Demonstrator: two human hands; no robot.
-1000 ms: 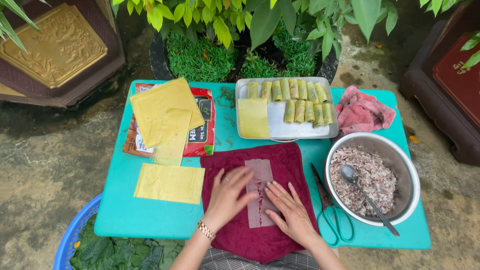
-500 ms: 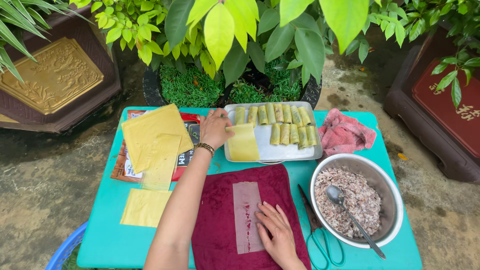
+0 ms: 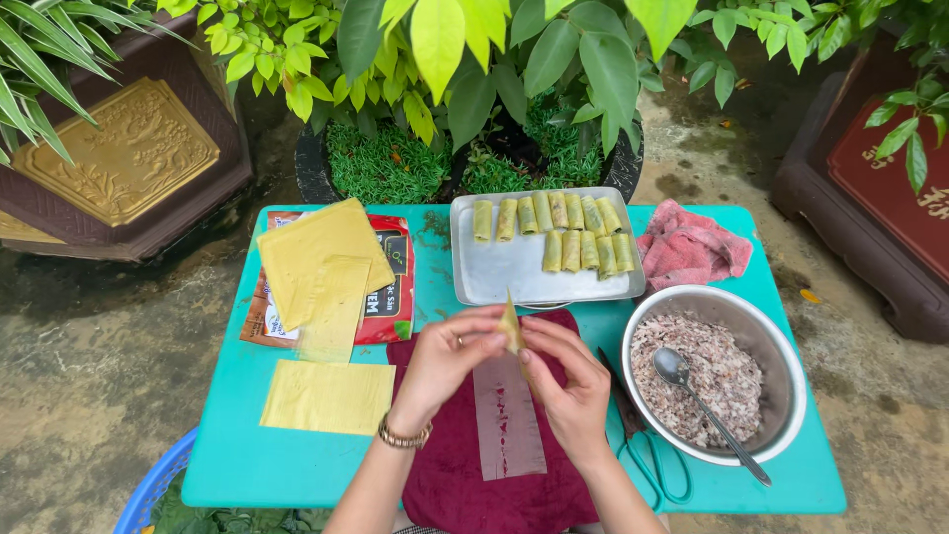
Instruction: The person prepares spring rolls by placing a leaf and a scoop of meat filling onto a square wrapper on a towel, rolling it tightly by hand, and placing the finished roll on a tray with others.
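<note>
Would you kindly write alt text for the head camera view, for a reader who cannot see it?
Both hands, left hand and right hand, pinch a thin yellow wrapper sheet above a dark red cloth on a turquoise table. Behind sits a metal tray of rolled wraps; at right, a steel bowl of minced filling with a spoon.

Turquoise table (image 3: pixel 297 465) on wet concrete ground (image 3: pixel 89 366), among potted plants (image 3: pixel 465 89).
</note>
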